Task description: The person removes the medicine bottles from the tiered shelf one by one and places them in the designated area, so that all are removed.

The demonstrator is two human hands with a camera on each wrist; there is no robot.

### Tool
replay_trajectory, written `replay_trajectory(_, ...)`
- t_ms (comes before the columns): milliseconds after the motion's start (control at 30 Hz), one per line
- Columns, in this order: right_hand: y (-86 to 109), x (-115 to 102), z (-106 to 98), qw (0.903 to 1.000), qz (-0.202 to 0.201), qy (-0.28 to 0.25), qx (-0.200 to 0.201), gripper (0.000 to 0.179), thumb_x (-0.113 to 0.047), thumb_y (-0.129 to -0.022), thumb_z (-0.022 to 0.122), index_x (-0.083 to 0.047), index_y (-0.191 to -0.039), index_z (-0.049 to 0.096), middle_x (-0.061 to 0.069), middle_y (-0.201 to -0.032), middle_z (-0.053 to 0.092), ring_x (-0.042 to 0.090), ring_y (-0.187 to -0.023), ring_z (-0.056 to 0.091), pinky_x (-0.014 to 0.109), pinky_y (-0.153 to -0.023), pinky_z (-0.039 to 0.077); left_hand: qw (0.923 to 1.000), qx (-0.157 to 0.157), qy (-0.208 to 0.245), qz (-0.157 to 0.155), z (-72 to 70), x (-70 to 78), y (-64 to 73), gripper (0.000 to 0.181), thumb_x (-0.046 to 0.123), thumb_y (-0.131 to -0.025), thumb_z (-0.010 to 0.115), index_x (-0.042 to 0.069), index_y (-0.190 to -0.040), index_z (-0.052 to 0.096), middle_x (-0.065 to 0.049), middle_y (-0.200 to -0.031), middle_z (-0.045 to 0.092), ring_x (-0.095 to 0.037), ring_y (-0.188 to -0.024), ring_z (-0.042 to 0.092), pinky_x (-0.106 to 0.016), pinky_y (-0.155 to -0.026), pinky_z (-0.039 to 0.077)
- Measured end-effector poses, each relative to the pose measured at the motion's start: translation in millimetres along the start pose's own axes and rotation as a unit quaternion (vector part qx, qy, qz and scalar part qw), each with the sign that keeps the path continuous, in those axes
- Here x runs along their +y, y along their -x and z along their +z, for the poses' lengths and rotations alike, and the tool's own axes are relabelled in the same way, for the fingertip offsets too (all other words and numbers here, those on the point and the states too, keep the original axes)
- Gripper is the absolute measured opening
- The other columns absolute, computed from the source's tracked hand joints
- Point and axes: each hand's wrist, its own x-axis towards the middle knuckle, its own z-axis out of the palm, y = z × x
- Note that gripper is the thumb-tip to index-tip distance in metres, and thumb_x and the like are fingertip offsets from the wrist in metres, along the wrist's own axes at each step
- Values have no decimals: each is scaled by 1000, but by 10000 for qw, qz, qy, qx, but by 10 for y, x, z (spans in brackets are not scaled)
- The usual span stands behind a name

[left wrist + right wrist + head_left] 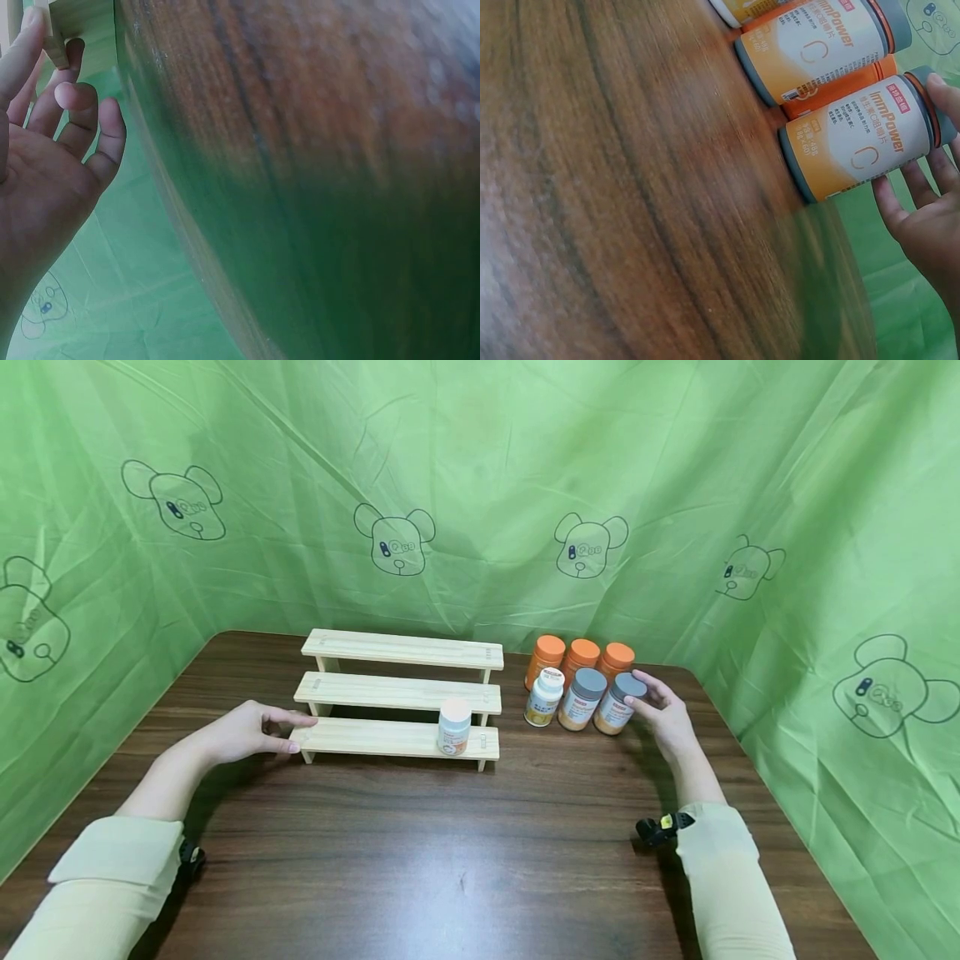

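At the left end of the lowest step of a three-step wooden display rack [375, 739], my left hand [243, 737] pinches the board between thumb and fingers. In the left wrist view that hand's other fingers [111, 124] are bent beside the rack's end. On the right, my right hand [667, 714] grips a grey-capped vitamin C bottle [617, 708] near its cap. This bottle [855, 139] stands upright, with thumb and fingers around its upper part in the right wrist view. A white-capped pale bottle [453, 731] stands on the lowest step, toward its right end.
Left of the held bottle stand another grey-capped bottle [582, 702] and a white bottle with a yellow label [543, 697]. Several orange bottles [545, 662] are behind them. Green curtain [480, 485] encloses the brown table [420, 843] at the back and sides.
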Motion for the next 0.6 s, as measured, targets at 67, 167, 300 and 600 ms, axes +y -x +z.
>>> replay_trajectory(67,5,-2,-4,10000,-10,-43,-61,60,0,-86,65,-1,-141,40,-6,-116,59,4,-104,55,16,-80,48,10000,-4,-8,-14,2,8,-2,50,34,-76,77,18,-122,66,-4,-108,67,-6,-62,46,-24,-68,40)
replay_trajectory(167,10,-14,-11,9999,-19,-23,-113,57,0,-87,64,-3,-140,43,-6,-118,59,5,-104,55,17,-81,48,10000,-23,25,-64,1,18,4,49,33,-77,77,19,-122,65,-3,-106,68,-5,-61,47,-23,-69,40)
replay_trajectory(300,17,-57,-17,9998,-90,101,-136,56,-3,-87,65,-3,-139,45,-3,-127,56,5,-110,52,16,-86,44,9999,-47,113,-87,-5,36,13,50,32,-77,77,18,-123,65,-3,-103,68,-6,-58,47,-23,-68,41)
replay_trajectory(600,30,-236,55,9994,-51,343,61,57,-8,-87,66,-3,-139,44,10,-141,47,16,-124,44,16,-90,40,9997,-79,200,-119,-9,52,20,49,30,-77,77,17,-123,65,-2,-96,67,-6,-55,46,-24,-66,40)
